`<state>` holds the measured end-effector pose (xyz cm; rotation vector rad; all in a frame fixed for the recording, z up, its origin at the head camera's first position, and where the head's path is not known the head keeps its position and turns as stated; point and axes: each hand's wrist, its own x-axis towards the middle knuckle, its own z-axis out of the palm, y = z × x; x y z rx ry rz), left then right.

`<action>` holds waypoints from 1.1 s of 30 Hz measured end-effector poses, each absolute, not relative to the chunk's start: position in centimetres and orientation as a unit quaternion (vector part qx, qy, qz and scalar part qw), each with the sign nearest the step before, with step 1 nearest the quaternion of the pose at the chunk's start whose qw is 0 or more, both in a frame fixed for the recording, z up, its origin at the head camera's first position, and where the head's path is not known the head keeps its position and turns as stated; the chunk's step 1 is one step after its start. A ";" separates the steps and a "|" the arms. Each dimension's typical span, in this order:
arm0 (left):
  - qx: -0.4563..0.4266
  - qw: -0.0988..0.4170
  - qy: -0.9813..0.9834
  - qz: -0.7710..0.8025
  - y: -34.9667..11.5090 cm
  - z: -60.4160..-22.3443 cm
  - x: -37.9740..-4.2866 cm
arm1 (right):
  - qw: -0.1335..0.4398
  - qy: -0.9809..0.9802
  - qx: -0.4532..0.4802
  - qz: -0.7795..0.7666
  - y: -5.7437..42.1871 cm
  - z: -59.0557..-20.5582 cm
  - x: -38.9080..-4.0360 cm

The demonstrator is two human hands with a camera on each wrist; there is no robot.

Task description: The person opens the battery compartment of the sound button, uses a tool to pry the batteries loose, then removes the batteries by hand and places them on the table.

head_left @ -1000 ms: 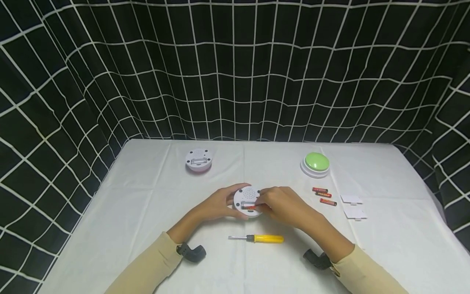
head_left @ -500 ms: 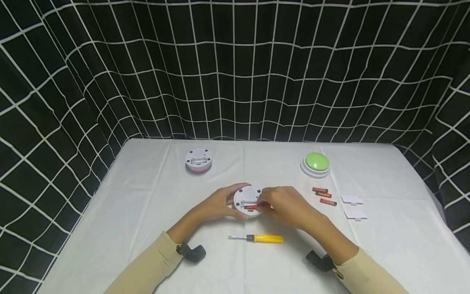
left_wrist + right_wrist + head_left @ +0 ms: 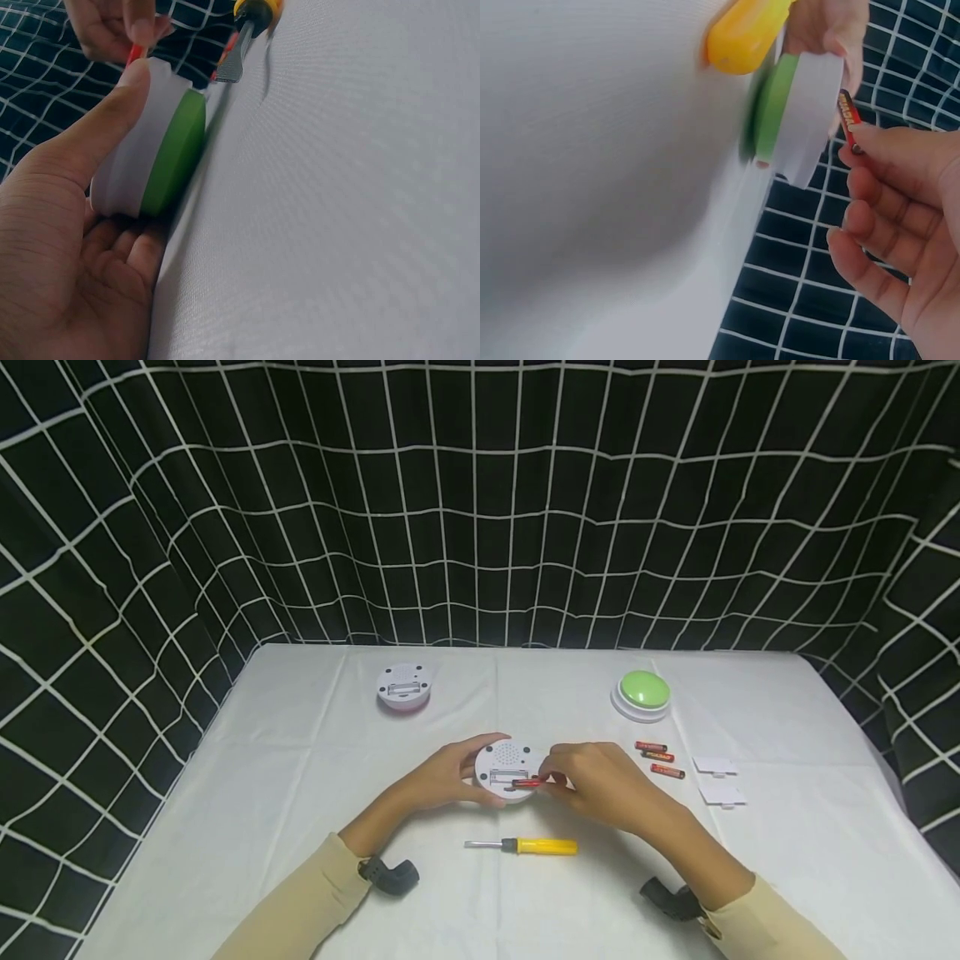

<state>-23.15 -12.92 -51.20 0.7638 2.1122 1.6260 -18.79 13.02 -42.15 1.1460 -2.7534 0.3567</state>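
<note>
My left hand (image 3: 444,775) grips a round white button device (image 3: 507,753) by its side. It lies upside down, its speaker holes and battery slot facing up; its green dome (image 3: 176,154) faces the cloth. Between thumb and finger, my right hand (image 3: 600,783) pinches a red AAA-like battery (image 3: 526,783). In the head view this battery overlaps the right part of the slot. The right wrist view has the battery (image 3: 849,120) tilted, with one end close to the device's underside; whether they touch I cannot tell.
A yellow-handled screwdriver (image 3: 543,847) lies in front of the device. Loose batteries (image 3: 657,757) and two white covers (image 3: 722,793) lie to the right. Farther back are a green-domed button (image 3: 645,690) and an upturned device (image 3: 404,685) with its slot uncovered.
The battery has come up out of the slot and shifted right, pinched in my right hand, which moved slightly right with it. My left hand keeps its grip on the device.
</note>
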 end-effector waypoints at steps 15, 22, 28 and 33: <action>0.256 0.186 0.760 0.568 -12.8 -50.9 -22.9 | 0.095 -0.913 0.375 0.133 15.5 -42.1 -18.2; 0.258 0.184 0.761 0.566 -12.8 -50.9 -23.0 | 0.100 -0.917 0.363 0.135 16.9 -42.2 -18.0; 0.261 0.178 0.768 0.557 -12.9 -50.9 -23.0 | 0.110 -0.919 0.354 0.135 18.0 -42.3 -17.8; 0.261 0.176 0.767 0.559 -12.9 -50.9 -22.9 | 0.111 -0.924 0.342 0.131 18.7 -42.4 -17.7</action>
